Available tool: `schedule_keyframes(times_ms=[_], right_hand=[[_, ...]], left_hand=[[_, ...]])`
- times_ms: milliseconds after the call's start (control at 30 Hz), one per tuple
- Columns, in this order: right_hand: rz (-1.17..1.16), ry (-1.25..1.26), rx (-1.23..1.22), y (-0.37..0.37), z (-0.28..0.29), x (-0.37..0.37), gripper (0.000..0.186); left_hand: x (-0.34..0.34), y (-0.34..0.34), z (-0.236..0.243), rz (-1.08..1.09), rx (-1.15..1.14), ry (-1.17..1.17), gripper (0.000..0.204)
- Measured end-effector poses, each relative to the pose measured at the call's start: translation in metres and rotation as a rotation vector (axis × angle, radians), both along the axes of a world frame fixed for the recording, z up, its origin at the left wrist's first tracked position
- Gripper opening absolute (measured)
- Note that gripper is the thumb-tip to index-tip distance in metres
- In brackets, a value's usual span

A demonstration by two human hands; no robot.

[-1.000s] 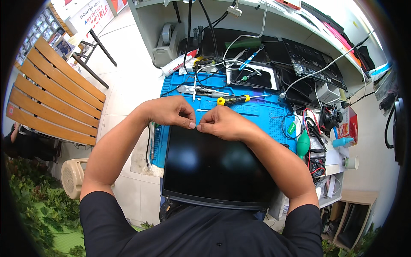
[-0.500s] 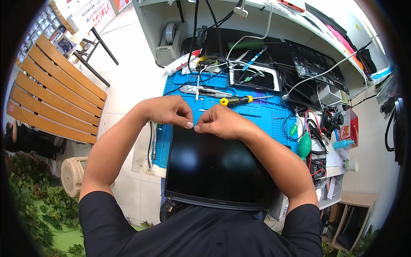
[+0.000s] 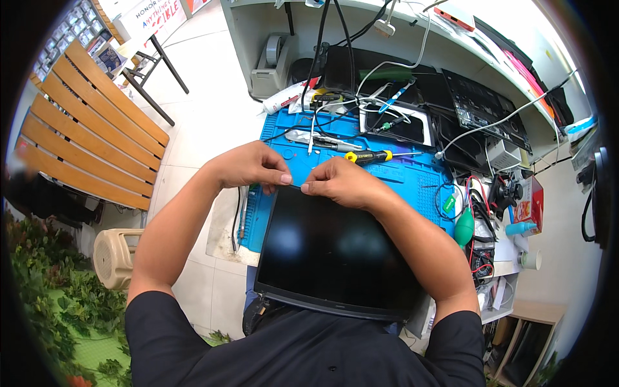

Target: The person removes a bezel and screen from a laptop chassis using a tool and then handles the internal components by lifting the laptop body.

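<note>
A black screen panel (image 3: 332, 258) lies tilted across my lap and the front of a blue mat (image 3: 422, 180). My left hand (image 3: 261, 169) is pinched at its upper left edge, thumb on top; what lies between the fingers is too small to make out. My right hand (image 3: 332, 184) grips the top edge just to the right, thumb and bent index finger close together. A yellow-black screwdriver (image 3: 367, 157) lies on the mat beyond my hands, with small tools and tangled white and black cables.
Opened laptop parts (image 3: 483, 103) lie at the back right under a shelf. A green air blower (image 3: 464, 226), multimeter (image 3: 483, 261) and cup (image 3: 530, 260) stand at the right. A wooden slatted chair (image 3: 97, 142), a plastic stool (image 3: 113, 258) and a blurred person (image 3: 45, 197) are at the left.
My left hand has moved slightly up and away from my right hand, leaving a wider gap between the thumbs. The whole view has shifted a little, with the bench appearing farther right.
</note>
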State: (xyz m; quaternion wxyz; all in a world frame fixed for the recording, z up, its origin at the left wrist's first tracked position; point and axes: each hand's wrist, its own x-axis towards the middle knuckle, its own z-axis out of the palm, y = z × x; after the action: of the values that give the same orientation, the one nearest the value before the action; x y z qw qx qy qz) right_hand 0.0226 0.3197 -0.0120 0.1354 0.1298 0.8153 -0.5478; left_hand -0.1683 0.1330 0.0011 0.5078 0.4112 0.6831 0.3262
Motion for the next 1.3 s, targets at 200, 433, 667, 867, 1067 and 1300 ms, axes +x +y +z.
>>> schedule_keyframes(times_ms=[200, 433, 667, 867, 1067, 1300], right_hand=[[-0.009, 0.006, 0.010, -0.001, 0.003, 0.000, 0.029], [0.056, 0.033, 0.049, -0.006, 0.004, -0.008, 0.037], [0.039, 0.075, 0.087, -0.021, 0.010, -0.019, 0.040], [0.017, 0.130, 0.169, -0.022, 0.011, -0.017, 0.034], [0.015, 0.163, 0.174, -0.022, 0.008, -0.015, 0.033], [0.010, 0.173, 0.151, -0.020, 0.010, -0.012, 0.032]], left_hand=[[0.019, -0.030, -0.010, 0.325, 0.051, -0.223, 0.028], [0.026, -0.036, -0.013, 0.370, 0.094, -0.211, 0.027], [0.030, -0.043, -0.009, 0.373, 0.104, -0.240, 0.029], [0.038, -0.049, -0.007, 0.360, 0.068, -0.209, 0.028], [0.043, -0.051, -0.014, 0.373, 0.122, -0.222, 0.029], [0.045, -0.052, -0.014, 0.369, 0.111, -0.233, 0.028]])
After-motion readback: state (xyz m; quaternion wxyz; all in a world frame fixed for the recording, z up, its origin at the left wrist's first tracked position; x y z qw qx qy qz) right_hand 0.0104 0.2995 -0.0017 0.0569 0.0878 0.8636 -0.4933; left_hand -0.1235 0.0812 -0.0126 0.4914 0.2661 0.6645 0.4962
